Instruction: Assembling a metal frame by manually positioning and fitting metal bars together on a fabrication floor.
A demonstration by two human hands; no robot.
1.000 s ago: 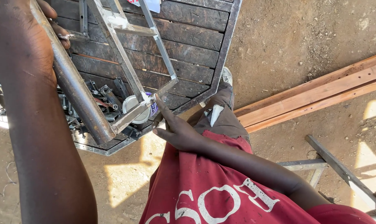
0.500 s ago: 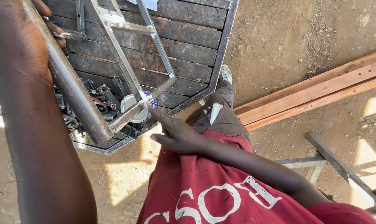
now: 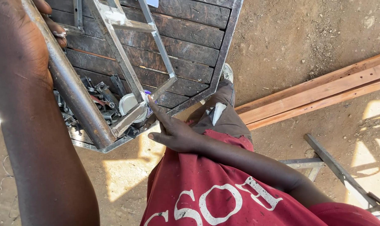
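So the biggest thing here is the dark plank workbench (image 3: 185, 46) with its steel rim, and lying on it is a welded metal frame (image 3: 127, 71) made of a fat rusty tube plus thinner square bars. Its long axis runs diagonally, from the top left by the left hand (image 3: 26, 42) down to the near corner that points toward the person's legs.

Left hand is wrapped around the fat tube up high, fingers curled over it. Right hand (image 3: 173, 132) isn't gripping anything, it's open with the fingertips just pressing the frame's bottom corner.

My worry: that corner hangs right at the bench rim, so with only fingertips steadying it, the frame could swing or slip off and knock the pile of small parts and the round tin (image 3: 129, 104).
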